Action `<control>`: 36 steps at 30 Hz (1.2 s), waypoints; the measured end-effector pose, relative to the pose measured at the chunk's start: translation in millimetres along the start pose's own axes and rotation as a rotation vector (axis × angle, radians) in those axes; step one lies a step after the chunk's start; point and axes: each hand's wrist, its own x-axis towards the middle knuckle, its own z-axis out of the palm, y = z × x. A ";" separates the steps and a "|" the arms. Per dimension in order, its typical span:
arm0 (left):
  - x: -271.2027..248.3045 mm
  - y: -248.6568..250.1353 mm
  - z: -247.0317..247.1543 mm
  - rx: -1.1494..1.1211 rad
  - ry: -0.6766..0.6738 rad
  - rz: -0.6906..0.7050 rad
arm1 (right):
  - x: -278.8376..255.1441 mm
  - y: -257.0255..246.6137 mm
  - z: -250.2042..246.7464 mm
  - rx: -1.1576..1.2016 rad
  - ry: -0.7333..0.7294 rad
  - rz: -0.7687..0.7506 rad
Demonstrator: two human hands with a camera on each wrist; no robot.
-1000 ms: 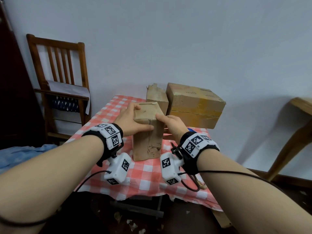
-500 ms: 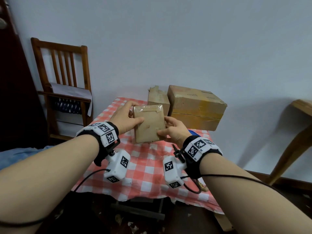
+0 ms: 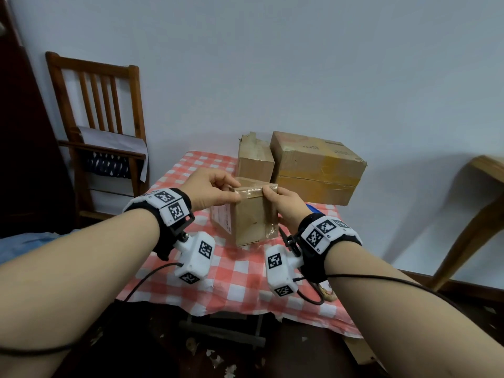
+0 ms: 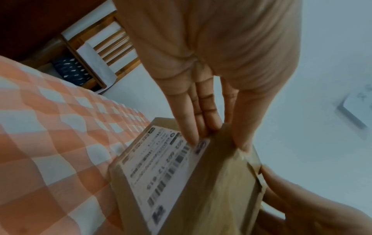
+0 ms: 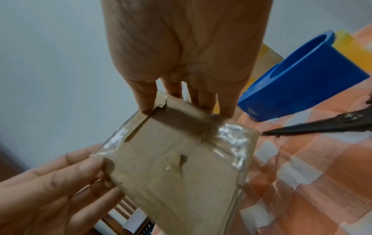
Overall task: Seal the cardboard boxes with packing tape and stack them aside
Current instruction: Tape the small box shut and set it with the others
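While the box [image 3: 252,214] stands near the table's [image 3: 240,285] middle, left hand [image 3: 210,189] and right hand [image 3: 283,203] pinch its top corners.

Your left hand [image 3: 210,190] and right hand [image 3: 286,204] flank the small box [image 3: 252,214] over the tabletop [image 3: 240,285], two boxes [image 3: 316,166] behind it at the wall, tape dispenser [image 5: 298,82] and scissors [image 5: 322,127] right, chair [image 3: 101,118] left.
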 end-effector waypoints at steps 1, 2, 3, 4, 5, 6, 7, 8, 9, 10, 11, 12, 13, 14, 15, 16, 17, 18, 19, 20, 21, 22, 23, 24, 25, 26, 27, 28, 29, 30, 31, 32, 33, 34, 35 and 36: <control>-0.7 0.8 -0.7 -0.030 -0.033 -0.022 | 0.1 -1.1 0.1 -0.003 0.002 0.024; -1.4 0.9 -0.5 -0.045 -0.079 -0.050 | -0.5 -1.7 1.0 -0.021 0.003 0.058; -2.7 0.8 0.9 -0.025 -0.131 -0.087 | 0.2 -1.2 2.2 -0.037 -0.007 0.096; -4.2 0.8 3.3 0.009 -0.178 -0.116 | 3.0 1.4 3.4 -0.053 -0.013 0.132; -4.7 -0.2 6.2 0.041 -0.198 -0.132 | 4.3 2.9 4.1 -0.071 -0.009 0.158; -4.4 -2.4 8.1 0.052 -0.182 -0.136 | 5.3 5.0 4.3 -0.090 0.007 0.173; -3.7 -4.1 9.3 0.050 -0.133 -0.148 | 6.8 8.1 3.6 -0.098 0.029 0.187; -1.5 -8.8 8.4 0.058 -0.056 -0.166 | 7.0 10.3 2.4 -0.092 0.032 0.199; 1.6 -14.3 5.5 0.104 0.027 -0.183 | 7.5 12.8 1.5 -0.070 0.016 0.203; 5.6 -21.7 1.1 0.187 0.086 -0.207 | 8.1 14.9 0.4 -0.047 -0.007 0.200; 7.8 -28.8 -3.4 0.270 0.115 -0.248 | 8.6 16.5 -0.6 -0.032 -0.027 0.187; 8.9 -35.1 -7.1 0.307 0.127 -0.300 | 7.9 17.2 -1.8 -0.028 -0.042 0.167; 8.6 -39.3 -9.4 0.301 0.130 -0.348 | 7.2 17.1 -2.7 -0.032 -0.049 0.143; 9.4 -44.8 -10.9 0.277 0.128 -0.386 | 8.0 17.4 -3.2 -0.041 -0.045 0.123; 9.5 -47.7 -11.4 0.249 0.127 -0.402 | 7.6 16.2 -3.9 -0.037 -0.045 0.107; 9.6 -50.5 -11.7 0.218 0.127 -0.401 | 8.4 15.4 -3.9 -0.031 -0.045 0.097; 9.0 -51.9 -11.9 0.179 0.132 -0.385 | 8.6 14.3 -3.5 -0.024 -0.043 0.085; 9.0 -53.0 -12.9 0.149 0.150 -0.366 | 10.1 14.1 -3.3 -0.014 -0.030 0.080; 8.1 -51.6 -14.4 0.130 0.182 -0.338 | 11.9 14.6 -2.9 0.007 -0.010 0.079; 7.6 -50.2 -16.5 0.123 0.225 -0.302 | 13.1 15.1 -2.5 0.030 0.011 0.077; 7.1 -47.0 -18.5 0.114 0.267 -0.259 | 14.4 15.6 -2.3 0.043 0.035 0.074; 7.3 -43.8 -19.9 0.098 0.304 -0.215 | 15.6 16.4 -1.9 0.039 0.056 0.064; 7.4 -39.3 -20.8 0.071 0.331 -0.166 | 16.4 16.6 -1.2 0.009 0.070 0.054; 8.2 -35.8 -21.2 0.045 0.356 -0.128 | 16.6 17.1 -0.3 -0.033 0.077 0.049; 8.8 -31.9 -21.3 0.027 0.375 -0.099 | 15.6 17.2 0.1 -0.082 0.081 0.047; 9.7 -28.6 -20.9 0.017 0.400 -0.075 | 15.4 17.7 0.8 -0.133 0.082 0.042; 10.6 -26.4 -20.4 0.009 0.419 -0.054 | 14.7 17.5 2.4 -0.164 0.070 0.052; 10.9 -24.3 -18.8 0.001 0.429 -0.026 | 13.7 16.2 4.8 -0.167 0.057 0.057; 10.2 -22.8 -16.2 0.000 0.425 -0.004 | 12.4 14.5 8.1 -0.162 0.047 0.070; 9.6 -21.9 -12.7 0.006 0.408 0.019 | 12.0 12.3 12.4 -0.155 0.052 0.071; 8.6 -21.1 -8.8 0.009 0.387 0.035 | 10.4 9.2 16.0 -0.145 0.054 0.086; 8.1 -20.3 -4.6 -0.001 0.366 0.045 | 7.8 5.9 19.1 -0.122 0.050 0.101; 8.7 -19.0 -1.1 -0.021 0.357 0.046 | 8.0 4.8 20.2 -0.084 0.039 0.126; 9.7 -16.7 1.7 -0.048 0.362 0.041 | 7.9 3.5 19.8 -0.036 0.026 0.139; 10.7 -13.8 3.4 -0.083 0.368 0.024 | 7.2 2.6 17.9 0.008 0.012 0.145; 10.6 -10.2 3.9 -0.118 0.373 0.008 | 6.9 2.2 15.4 0.038 0.007 0.146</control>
